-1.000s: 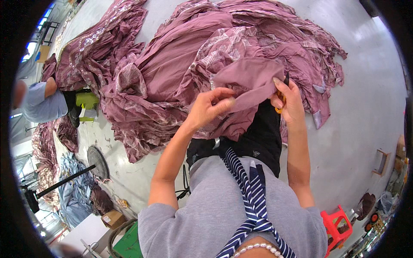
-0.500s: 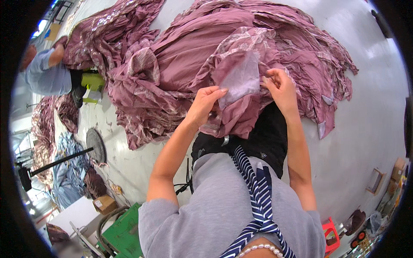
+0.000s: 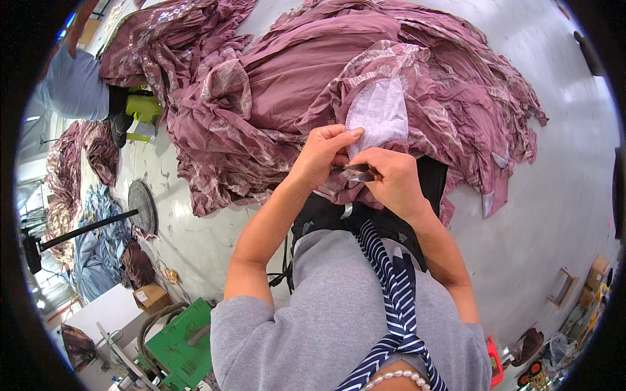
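Note:
A large heap of mauve patterned cloth point(image 3: 313, 72) spreads in front of me and hangs down over my lap. A pale lilac panel point(image 3: 379, 111) lies in the middle of its near part. My left hand point(image 3: 326, 153) pinches the cloth between thumb and fingers at the panel's lower left edge. Close beside it, my right hand point(image 3: 394, 179) is closed around small metal thread snips point(image 3: 357, 172), their blades pointing left toward my left fingers. Whether the blades touch the cloth cannot be made out.
Far left, another person in a light blue top point(image 3: 73, 85) is by more mauve cloth and a yellow-green stool point(image 3: 140, 116). A stand with a round base point(image 3: 143, 208), blue cloth point(image 3: 101, 241), a cardboard box point(image 3: 152, 298) and a green machine point(image 3: 179, 345) are left; a red stool point(image 3: 495, 362) is lower right.
My right hand has moved left and down from the panel's right side to beside my left hand, and the snips now show. The other person's arm has shifted upward.

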Available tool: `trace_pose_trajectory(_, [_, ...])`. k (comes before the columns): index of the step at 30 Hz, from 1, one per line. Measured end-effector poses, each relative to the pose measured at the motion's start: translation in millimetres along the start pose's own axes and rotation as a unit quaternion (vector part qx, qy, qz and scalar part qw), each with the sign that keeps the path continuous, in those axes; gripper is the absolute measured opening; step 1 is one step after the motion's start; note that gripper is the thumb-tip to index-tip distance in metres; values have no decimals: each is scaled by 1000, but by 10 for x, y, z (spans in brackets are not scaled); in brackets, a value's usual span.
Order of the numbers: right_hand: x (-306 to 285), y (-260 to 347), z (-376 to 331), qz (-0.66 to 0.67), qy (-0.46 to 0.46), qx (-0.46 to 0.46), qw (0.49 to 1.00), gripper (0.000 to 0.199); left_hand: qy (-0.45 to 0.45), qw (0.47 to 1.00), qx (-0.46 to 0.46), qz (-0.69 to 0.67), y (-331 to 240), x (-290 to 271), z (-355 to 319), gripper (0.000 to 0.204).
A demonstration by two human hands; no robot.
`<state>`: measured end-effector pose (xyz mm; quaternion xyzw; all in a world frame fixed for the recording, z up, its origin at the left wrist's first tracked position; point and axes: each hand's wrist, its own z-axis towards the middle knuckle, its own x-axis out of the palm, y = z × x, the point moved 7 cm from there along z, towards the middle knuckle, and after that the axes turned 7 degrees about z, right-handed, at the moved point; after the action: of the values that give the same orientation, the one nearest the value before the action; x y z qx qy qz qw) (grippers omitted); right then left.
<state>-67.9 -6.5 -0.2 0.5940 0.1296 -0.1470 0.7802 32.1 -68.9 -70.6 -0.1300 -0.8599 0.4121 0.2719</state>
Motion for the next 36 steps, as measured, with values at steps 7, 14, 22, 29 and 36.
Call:
trace_pose_trajectory(7, [-168,-220,-88,201,-45,168,964,21,14,999,-3,-34,47,10,56,14])
trace_pose_trajectory(14, [-434,-55,-78,-42,16,72,996,25,11,1000,-6,2,24,3,42,11])
trace_pose_trajectory(22, [-277,109,-52,-124,35,-22,991,24,3,1000,-12,14,29,33,73,13])
trace_pose_trajectory(29, [-343,153,-43,-133,46,-2,990,24,25,999,-17,41,-44,28,22,15])
trace_pose_trajectory(36, [-197,409,26,-296,175,-49,938,27,36,992,18,122,-118,93,-22,17])
